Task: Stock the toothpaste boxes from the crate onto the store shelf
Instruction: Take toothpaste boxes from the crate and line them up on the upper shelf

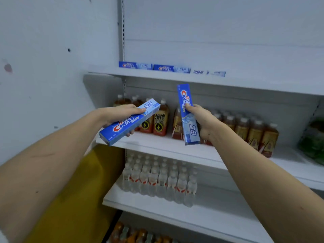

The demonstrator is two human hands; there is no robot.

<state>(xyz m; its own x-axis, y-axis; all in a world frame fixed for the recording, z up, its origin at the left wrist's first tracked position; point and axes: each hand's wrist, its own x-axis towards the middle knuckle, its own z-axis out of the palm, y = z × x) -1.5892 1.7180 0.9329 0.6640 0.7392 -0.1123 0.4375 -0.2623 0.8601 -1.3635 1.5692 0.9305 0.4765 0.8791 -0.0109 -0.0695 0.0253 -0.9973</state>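
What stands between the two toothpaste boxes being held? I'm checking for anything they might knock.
In the head view, nothing is in the air between the left box and right box; behind that gap stand dark drink bottles on the middle shelf.

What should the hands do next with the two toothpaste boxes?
Probably lift the right hand and its upright box to the top shelf, laying it flat right of the three boxes already there, where bare space shows.
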